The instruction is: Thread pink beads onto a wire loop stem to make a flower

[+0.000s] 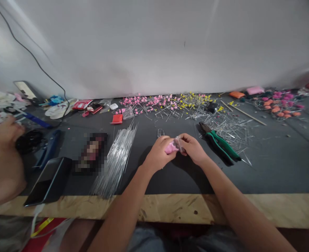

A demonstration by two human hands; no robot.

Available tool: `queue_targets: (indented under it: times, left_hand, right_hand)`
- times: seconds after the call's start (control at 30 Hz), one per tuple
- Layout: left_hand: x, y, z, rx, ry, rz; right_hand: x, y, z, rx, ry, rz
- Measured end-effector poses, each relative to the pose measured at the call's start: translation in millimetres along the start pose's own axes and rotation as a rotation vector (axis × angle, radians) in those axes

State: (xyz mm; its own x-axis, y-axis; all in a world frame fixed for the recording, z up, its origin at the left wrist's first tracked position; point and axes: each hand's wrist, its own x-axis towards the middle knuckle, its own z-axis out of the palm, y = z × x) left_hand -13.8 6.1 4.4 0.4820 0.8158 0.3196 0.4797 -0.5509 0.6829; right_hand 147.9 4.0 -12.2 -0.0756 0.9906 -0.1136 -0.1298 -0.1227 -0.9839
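Observation:
My left hand (159,152) is closed around a lump of soft pink modelling clay (171,147) in a small clear plastic bag (179,142). My right hand (192,147) pinches the bag's crumpled edge with thumb and forefinger. Both hands are close together above the dark mat, near its front. Just behind my left hand lies a small wire loop object (160,133). Left of my hands is a bundle of straight silvery wires (117,157). To the right rest green-handled pliers (219,144), jaws pointing away from me.
Pink-tipped wires (149,102) and yellow-tipped wires (196,100) are heaped at the back. Loose wires (230,131) lie behind the pliers. A phone (48,182) and blue-handled tool (47,148) are at left, near another person's hand (6,131). A wooden edge (175,208) runs along the front.

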Motion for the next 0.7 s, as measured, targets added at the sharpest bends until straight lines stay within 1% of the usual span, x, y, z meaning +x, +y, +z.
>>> queue_targets:
  times: [0.1,0.2,0.33,0.4,0.5,0.57,0.63,0.7]
  left_hand:
    - [1,0,0.9,-0.019,0.040,0.020]
    - [1,-2,3.0,-0.046,0.109,0.019]
    - [1,-6,8.6,-0.113,0.332,-0.051]
    - [0,-8,11.2,-0.175,0.395,-0.106]
    - [0,-9,12.0,-0.236,0.360,-0.194]
    - [0,-8,10.6,-0.227,0.325,-0.226]
    - [0,-6,8.8,-0.202,0.304,-0.207]
    - [0,-5,7.9,-0.184,0.288,-0.153]
  right_hand:
    - [0,2,2,-0.007,0.018,-0.023]
    - [1,1,3,0.006,-0.016,-0.050]
    - [1,-2,2,0.059,-0.030,-0.126]
    - [1,-3,1,0.059,-0.015,-0.153]
    - [0,-4,0,-0.010,-0.014,-0.141]
    - [0,-4,-1,-0.070,-0.028,-0.098]
    - [0,-3,-2,-0.111,-0.064,-0.048]
    - [0,-2,-3,-0.139,-0.111,-0.014]
